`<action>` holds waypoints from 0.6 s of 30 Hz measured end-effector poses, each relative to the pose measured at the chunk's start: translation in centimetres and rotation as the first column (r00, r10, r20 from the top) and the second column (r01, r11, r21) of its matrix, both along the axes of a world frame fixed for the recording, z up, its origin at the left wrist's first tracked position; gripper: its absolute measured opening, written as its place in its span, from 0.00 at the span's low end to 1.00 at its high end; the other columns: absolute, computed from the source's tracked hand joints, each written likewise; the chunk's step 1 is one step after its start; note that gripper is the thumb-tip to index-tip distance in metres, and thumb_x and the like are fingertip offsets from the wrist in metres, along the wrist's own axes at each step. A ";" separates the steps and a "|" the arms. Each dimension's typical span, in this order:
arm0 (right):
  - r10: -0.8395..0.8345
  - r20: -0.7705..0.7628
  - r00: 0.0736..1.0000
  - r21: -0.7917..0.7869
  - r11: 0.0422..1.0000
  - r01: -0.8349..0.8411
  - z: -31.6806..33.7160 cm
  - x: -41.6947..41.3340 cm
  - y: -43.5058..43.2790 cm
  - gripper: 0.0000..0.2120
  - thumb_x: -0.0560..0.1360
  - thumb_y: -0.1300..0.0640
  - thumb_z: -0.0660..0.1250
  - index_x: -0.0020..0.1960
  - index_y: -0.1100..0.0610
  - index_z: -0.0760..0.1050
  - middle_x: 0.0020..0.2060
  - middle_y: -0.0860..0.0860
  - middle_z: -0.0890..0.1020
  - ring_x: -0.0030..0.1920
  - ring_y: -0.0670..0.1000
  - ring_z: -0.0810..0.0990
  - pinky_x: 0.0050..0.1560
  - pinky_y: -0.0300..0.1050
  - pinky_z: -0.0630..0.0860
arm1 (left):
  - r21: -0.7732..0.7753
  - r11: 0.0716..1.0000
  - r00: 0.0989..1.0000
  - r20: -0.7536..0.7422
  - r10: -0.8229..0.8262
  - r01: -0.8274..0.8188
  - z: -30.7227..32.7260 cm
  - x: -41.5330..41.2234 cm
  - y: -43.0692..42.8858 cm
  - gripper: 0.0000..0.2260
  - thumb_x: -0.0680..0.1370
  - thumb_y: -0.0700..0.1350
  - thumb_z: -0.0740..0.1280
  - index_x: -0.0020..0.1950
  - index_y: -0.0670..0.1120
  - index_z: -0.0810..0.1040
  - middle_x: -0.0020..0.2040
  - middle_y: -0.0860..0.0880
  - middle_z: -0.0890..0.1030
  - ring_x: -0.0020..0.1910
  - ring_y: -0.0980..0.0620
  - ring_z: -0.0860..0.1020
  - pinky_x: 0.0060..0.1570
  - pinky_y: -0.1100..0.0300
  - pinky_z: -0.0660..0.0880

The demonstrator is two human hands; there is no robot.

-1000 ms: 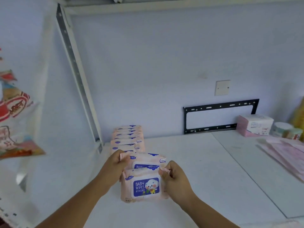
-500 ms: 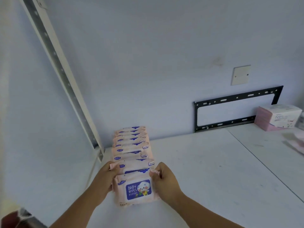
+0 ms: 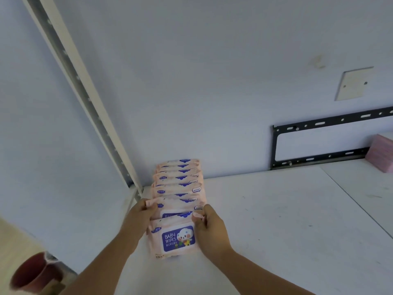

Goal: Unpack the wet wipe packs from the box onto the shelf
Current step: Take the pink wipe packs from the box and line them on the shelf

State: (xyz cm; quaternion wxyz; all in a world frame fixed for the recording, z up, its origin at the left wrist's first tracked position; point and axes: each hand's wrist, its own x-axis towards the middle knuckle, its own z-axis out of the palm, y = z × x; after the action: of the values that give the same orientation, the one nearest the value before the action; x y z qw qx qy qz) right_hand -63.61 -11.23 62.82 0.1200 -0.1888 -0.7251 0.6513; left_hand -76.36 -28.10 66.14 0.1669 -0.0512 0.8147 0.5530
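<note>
A row of several pink baby wipe packs (image 3: 178, 182) stands on the white shelf (image 3: 276, 220), running from the back wall toward me. The front pack (image 3: 174, 239) shows a blue "BABY WIPES" label and leans at the near end of the row. My left hand (image 3: 141, 218) pinches its upper left corner flap. My right hand (image 3: 209, 227) pinches its upper right corner flap. The box is out of view.
A slotted metal upright (image 3: 85, 92) rises at the shelf's left end. A black wall bracket (image 3: 323, 143) and a blank wall plate (image 3: 353, 84) are on the back wall. A pink box (image 3: 380, 155) sits far right. A dark red object (image 3: 34, 273) lies below left.
Both hands carried the front pack forward and set it down against the end of the row. The view tilted down and left, hiding the items at far right.
</note>
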 end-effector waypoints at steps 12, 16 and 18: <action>-0.056 0.066 0.996 0.112 0.992 0.049 0.2 2.3 -0.4 0.04 0.80 0.49 0.66 0.50 0.49 0.73 0.49 0.44 0.84 0.49 0.44 0.84 0.48 0.44 0.85 | -0.145 0.987 0.997 0.000 0.073 -0.072 1.2 1.4 -0.7 0.12 0.75 0.47 0.74 0.52 0.42 0.77 0.46 0.45 0.82 0.44 0.46 0.80 0.46 0.53 0.76; -0.119 0.068 0.991 0.287 0.953 0.095 1.2 4.6 0.5 0.04 0.80 0.51 0.66 0.53 0.50 0.73 0.48 0.42 0.80 0.46 0.40 0.79 0.41 0.30 0.74 | -0.250 0.956 0.961 -0.264 0.087 -0.155 2.3 2.3 -0.7 0.11 0.73 0.51 0.68 0.52 0.49 0.80 0.50 0.47 0.84 0.48 0.46 0.82 0.49 0.50 0.80; -0.153 0.019 0.988 0.456 0.881 0.128 1.4 6.2 1.5 0.08 0.79 0.53 0.67 0.58 0.52 0.75 0.52 0.44 0.78 0.51 0.43 0.77 0.50 0.31 0.71 | -0.184 0.982 0.953 -0.303 -0.007 -0.051 3.5 4.3 0.3 0.06 0.75 0.50 0.67 0.48 0.50 0.80 0.47 0.48 0.84 0.43 0.48 0.83 0.42 0.52 0.82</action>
State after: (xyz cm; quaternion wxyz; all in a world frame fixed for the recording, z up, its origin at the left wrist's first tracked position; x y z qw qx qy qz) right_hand -57.45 -9.69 64.21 0.1879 -0.2255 -0.8442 0.4485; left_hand -72.10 -27.77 69.62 0.0286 0.0092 0.8789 0.4761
